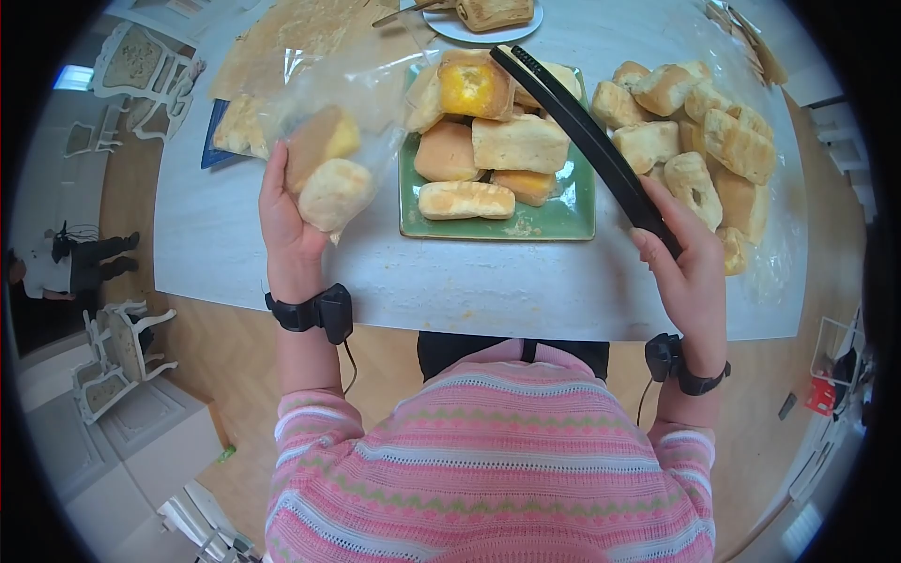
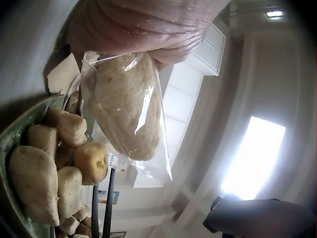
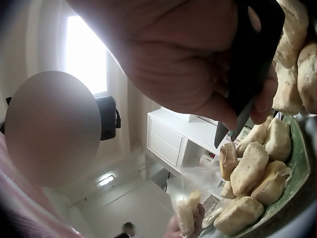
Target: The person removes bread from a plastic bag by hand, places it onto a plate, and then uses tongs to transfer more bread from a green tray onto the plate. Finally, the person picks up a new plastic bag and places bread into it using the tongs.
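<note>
My left hand (image 1: pixel 289 220) holds up a clear plastic bag (image 1: pixel 375 141) with bread pieces (image 1: pixel 335 194) inside, left of the green plate (image 1: pixel 563 228). The left wrist view shows a pale bread roll (image 2: pixel 126 106) behind the shiny film, just beyond the palm. Black tongs (image 1: pixel 601 141) are gripped at their near end by my right hand (image 1: pixel 693 258), right of the plate. They slant forward and left, their tips above the plate's far side by the stacked bread (image 1: pixel 521 143). One yellow-topped piece (image 1: pixel 474 89) sits near the tips.
On the right, several loaves (image 1: pixel 690 183) lie on clear plastic. A white plate (image 1: pixel 483 33) with bread and a utensil stands at the back. More bread (image 1: pixel 239 129) lies on a blue item (image 1: pixel 216 155) at left, near brown paper (image 1: pixel 296 42). Another person stands far left.
</note>
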Demonstrator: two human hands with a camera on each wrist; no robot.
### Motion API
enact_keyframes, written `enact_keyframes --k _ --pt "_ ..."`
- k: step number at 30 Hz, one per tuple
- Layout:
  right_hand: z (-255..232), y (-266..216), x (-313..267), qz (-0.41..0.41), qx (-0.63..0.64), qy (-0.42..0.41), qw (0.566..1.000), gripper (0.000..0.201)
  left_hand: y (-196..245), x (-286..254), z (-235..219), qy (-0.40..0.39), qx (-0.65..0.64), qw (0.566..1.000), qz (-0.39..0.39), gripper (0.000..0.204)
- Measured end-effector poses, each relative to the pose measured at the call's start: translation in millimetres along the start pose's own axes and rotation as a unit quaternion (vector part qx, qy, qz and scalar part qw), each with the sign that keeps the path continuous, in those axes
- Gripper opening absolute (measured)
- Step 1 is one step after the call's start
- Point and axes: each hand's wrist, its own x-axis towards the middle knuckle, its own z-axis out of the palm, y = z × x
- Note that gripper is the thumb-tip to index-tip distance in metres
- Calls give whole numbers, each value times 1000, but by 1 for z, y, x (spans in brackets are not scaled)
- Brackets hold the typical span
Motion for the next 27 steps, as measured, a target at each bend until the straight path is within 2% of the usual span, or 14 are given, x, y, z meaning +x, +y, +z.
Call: enact_keyframes --k 2,7,9,13,15,19,21,22,24,27 --pt "1 1 -1 -17 -34 12 999 45 1 -1 1 9 0 1000 15 48" --pt "2 -6 -3 -21 -23 33 999 44 -1 -8 9 34 5 998 47 48" --pt "-1 -11 -5 -30 -15 39 999 45 -2 -9 5 3 -3 998 56 45" --pt "-10 -21 -3 -53 51 -53 996 45 -2 -13 3 -7 29 996 85 46" --pt "-10 -23 0 -68 66 -99 991 44 -3 -16 6 -39 122 982 139 46" --pt "-12 -23 7 -57 46 -128 989 44 -1 -21 11 -50 137 978 149 46" --pt "-13 -24 8 -81 55 -184 978 45 -1 -23 12 -53 152 975 154 45" --pt "-12 -24 8 -81 55 -185 978 45 0 -24 11 -51 152 975 154 45" --pt "-8 -24 11 -121 56 -198 971 44 0 -24 8 -82 179 970 145 42" --pt "-8 -31 14 -109 38 -240 964 43 -1 -28 13 -107 212 959 153 40"
